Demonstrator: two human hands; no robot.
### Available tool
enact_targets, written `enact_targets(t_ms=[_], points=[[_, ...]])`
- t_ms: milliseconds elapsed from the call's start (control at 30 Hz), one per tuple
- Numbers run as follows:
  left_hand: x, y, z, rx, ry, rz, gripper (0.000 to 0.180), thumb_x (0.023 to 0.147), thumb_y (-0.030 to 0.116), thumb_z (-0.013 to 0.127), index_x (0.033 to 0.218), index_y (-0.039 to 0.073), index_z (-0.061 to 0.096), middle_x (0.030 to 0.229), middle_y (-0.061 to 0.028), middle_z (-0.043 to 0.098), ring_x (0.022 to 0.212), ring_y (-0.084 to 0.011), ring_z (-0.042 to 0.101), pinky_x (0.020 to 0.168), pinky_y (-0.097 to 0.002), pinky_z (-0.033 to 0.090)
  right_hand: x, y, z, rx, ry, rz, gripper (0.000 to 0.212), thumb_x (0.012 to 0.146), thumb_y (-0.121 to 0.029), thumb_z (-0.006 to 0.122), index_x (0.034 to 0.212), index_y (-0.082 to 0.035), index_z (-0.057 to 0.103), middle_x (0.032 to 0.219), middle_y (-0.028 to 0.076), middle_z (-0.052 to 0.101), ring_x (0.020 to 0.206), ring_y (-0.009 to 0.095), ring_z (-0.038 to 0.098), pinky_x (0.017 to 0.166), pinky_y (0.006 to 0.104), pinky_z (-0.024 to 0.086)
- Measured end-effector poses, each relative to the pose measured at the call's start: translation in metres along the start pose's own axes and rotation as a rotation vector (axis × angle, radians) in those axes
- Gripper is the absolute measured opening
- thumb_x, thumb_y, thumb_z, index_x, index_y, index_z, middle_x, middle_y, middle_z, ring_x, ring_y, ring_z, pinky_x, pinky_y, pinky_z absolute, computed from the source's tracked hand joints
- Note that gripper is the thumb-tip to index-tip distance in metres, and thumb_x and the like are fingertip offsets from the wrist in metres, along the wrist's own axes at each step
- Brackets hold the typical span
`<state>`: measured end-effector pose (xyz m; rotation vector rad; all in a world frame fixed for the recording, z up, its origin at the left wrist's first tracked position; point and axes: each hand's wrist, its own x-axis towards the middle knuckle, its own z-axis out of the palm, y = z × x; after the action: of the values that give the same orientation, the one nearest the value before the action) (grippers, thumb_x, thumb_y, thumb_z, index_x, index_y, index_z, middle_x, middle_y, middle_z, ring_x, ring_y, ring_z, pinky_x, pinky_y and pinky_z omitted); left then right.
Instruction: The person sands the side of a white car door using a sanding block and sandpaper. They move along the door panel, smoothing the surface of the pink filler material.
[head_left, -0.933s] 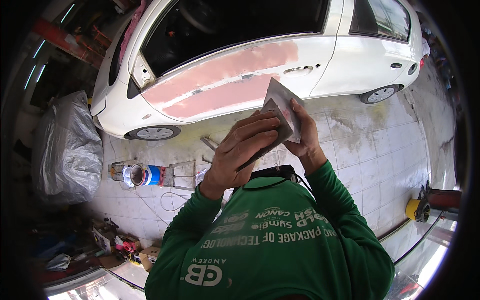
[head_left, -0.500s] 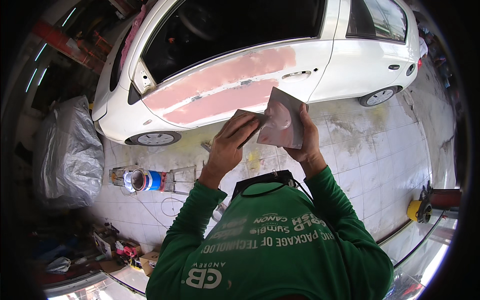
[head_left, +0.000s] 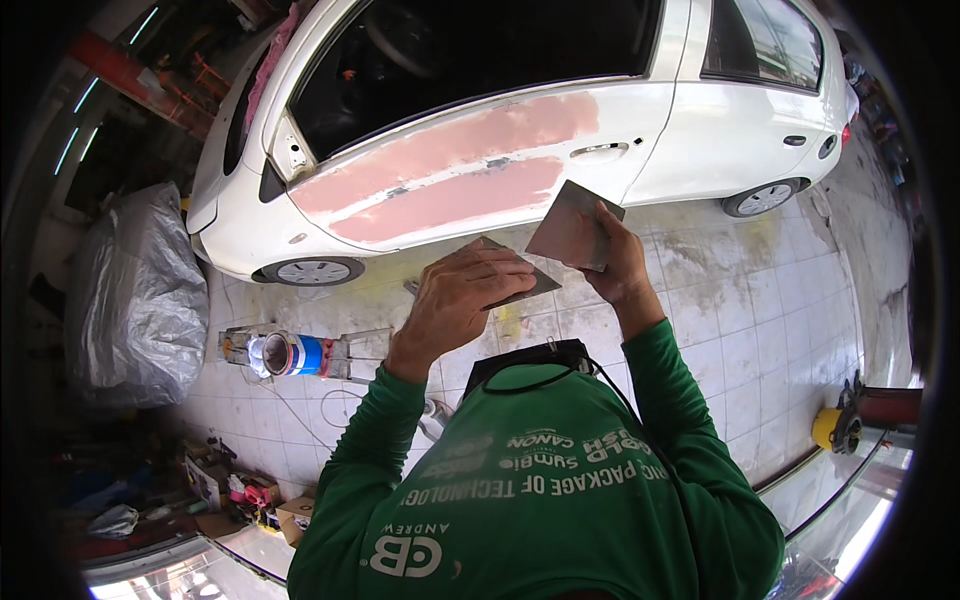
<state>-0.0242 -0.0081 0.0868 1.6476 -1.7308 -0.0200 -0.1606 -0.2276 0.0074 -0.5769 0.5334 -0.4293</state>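
Note:
My left hand (head_left: 455,300) is closed on a thin dark spreader (head_left: 537,287), its fingers laid over the top of the plate and covering much of it. To its right, my right hand (head_left: 624,265) grips a square, flat grey-brown spreader (head_left: 568,228) by its right side. The two plates are close together but apart. The underside of the left plate is hidden. Beyond them, the front door of a white car (head_left: 740,120) carries two broad patches of pink filler (head_left: 470,200), with a pale strip and small bare spots between.
A blue-banded can (head_left: 305,355) lies on a low metal stand on the tiled floor (head_left: 740,340), left of me. A silver cover (head_left: 140,300) drapes something at far left. Boxes and tools (head_left: 250,495) sit lower left; a yellow-and-black object (head_left: 835,428) is at right.
The plates have come apart, the left one turned flatter and lower. The pink lump on the right plate no longer shows; its face looks mostly wiped. The right plate tilted slightly.

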Motion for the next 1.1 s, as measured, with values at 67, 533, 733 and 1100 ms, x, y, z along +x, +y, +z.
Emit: enact_targets(t_ms=[67, 533, 733, 1100], points=[[0.012, 0.017, -0.020, 0.000, 0.139, 0.065, 0.039, 0.087, -0.007, 0.068, 0.119, 0.013, 0.077, 0.129, -0.0039, 0.075, 0.130, -0.0290, 0.066, 0.114, -0.0500, 0.052, -0.015, -0.010, 0.024, 0.007, -0.040, -0.022, 0.045, 0.114, -0.036, 0.048, 0.138, -0.001, 0.059, 0.125, 0.011, 0.072, 0.110, 0.023, 0.073, 0.091, 0.0387, 0.061], [0.013, -0.006, 0.024, -0.119, 0.227, -0.018, 0.048, 0.085, -0.017, 0.057, 0.125, 0.004, 0.076, 0.144, -0.0155, 0.065, 0.128, -0.0353, 0.066, 0.108, -0.0440, 0.055, -0.032, 0.003, 0.027, 0.166, -0.234, 0.025, 0.063, 0.114, -0.050, 0.040, 0.155, -0.003, 0.044, 0.145, 0.018, 0.060, 0.131, 0.032, 0.063, 0.109, 0.0505, 0.055], [0.002, -0.044, -0.009, -0.107, 0.211, -0.222, 0.047, 0.091, -0.013, 0.047, 0.126, 0.001, 0.076, 0.132, -0.0208, 0.073, 0.126, -0.0383, 0.068, 0.111, -0.0458, 0.053, -0.051, -0.019, 0.031, -0.330, -0.149, -0.088, 0.068, 0.112, -0.055, 0.046, 0.141, 0.005, 0.058, 0.132, 0.020, 0.067, 0.119, 0.025, 0.066, 0.102, 0.0390, 0.055], [-0.001, -0.001, 0.007, -0.018, 0.000, 0.046, 0.034, 0.088, -0.004, 0.068, 0.115, 0.014, 0.079, 0.121, -0.0012, 0.078, 0.124, -0.0254, 0.070, 0.114, -0.0461, 0.052, -0.010, -0.012, -0.014, 0.057, 0.098, -0.095, 0.046, 0.114, -0.036, 0.047, 0.140, -0.001, 0.060, 0.127, 0.012, 0.070, 0.112, 0.025, 0.071, 0.095, 0.0397, 0.057]])
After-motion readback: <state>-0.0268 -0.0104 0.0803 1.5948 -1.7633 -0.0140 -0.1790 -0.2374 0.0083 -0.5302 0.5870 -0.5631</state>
